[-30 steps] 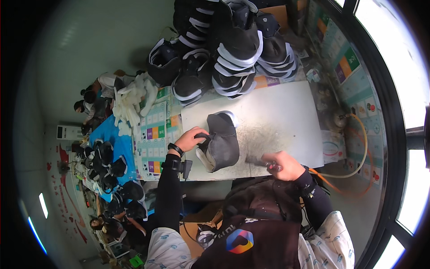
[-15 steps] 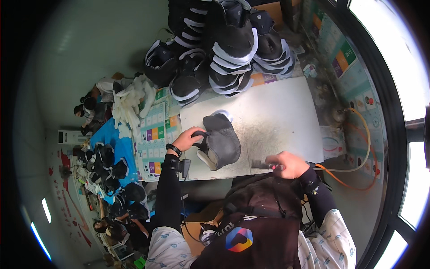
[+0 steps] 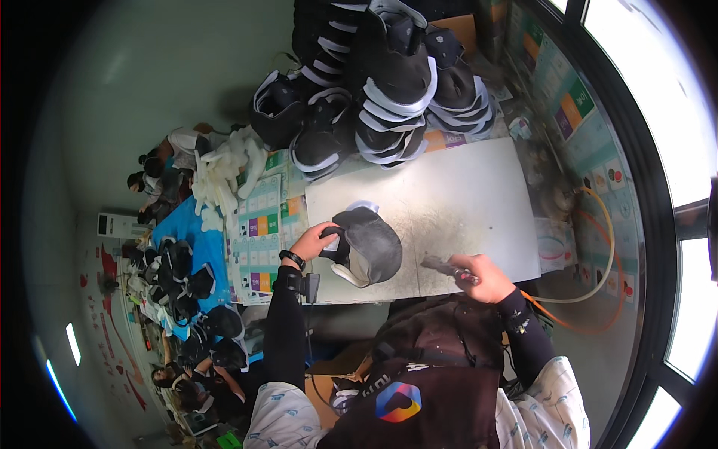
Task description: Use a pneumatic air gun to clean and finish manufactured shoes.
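Observation:
A dark grey shoe upper (image 3: 372,243) with pale edging lies tilted near the front left of the white board (image 3: 479,194). My left hand (image 3: 310,244) is closed on its collar, at the left side. To the right, apart from the upper, my right hand (image 3: 485,280) grips a hand tool (image 3: 443,266) with a dark, blunt head and some red on it. The tool head points left toward the upper over the board. Its exact kind is not clear. An orange hose (image 3: 568,326) runs up to beside my right wrist; its end is hidden.
Stacked black shoe uppers with white edging (image 3: 396,97) stand along the board's far side. White padding pieces (image 3: 224,176) lie at the far left beside a blue-covered table (image 3: 187,221) with dark pieces. People work beyond it. A window frame (image 3: 636,97) stands at right.
The upper has turned in my left hand, so its pale inner edge shows more at the front. My right hand's tool has swung slightly upward. The view has shifted a little.

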Available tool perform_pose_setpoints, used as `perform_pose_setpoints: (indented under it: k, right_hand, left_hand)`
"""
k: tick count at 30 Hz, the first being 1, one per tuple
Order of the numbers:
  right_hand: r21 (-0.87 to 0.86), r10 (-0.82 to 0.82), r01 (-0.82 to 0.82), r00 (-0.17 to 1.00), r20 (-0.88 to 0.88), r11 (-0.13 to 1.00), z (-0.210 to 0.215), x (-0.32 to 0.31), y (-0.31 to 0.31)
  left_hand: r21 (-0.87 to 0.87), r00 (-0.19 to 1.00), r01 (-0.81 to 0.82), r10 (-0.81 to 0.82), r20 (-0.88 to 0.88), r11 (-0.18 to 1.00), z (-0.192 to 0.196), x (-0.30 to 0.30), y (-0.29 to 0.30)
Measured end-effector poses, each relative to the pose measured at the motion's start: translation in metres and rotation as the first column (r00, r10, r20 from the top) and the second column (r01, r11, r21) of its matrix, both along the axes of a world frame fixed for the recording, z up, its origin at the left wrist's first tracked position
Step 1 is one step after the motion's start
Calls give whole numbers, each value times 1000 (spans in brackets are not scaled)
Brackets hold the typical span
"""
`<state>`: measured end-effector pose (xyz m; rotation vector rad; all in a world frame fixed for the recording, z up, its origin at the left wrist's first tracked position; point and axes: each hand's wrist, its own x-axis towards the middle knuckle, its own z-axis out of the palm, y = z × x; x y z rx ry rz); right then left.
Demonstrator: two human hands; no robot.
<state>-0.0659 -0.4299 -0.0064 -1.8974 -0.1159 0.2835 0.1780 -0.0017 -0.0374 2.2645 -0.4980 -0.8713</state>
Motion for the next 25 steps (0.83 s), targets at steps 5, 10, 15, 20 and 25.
perform_pose_setpoints:
  k: [5,10,15,20,25]
  right_hand:
    - [-97,7,-6,1000,10,995,-31,-5,-15]
    - [-585,-328,301,943,64,753,-131,-7,-59]
    - [-759,-355,329,925,138,562,-185,-14,-84]
    - [-716,-346,351,924,162,603,-168,0,-59]
    - [-651,-249,264,961,117,712,-180,8,-37]
  left_hand:
    - [-151,960,-270,254,-113,951,-12,-22,33]
    - [-235,815,-580,557,-160,780,-20,-54,48]
    - [-278,616,-783,757,-219,557,-16,-102,56]
    - [-313,445,-883,836,-321,350,12,-137,45]
    - [-331,312,-933,772,-554,140,25,-156,53]
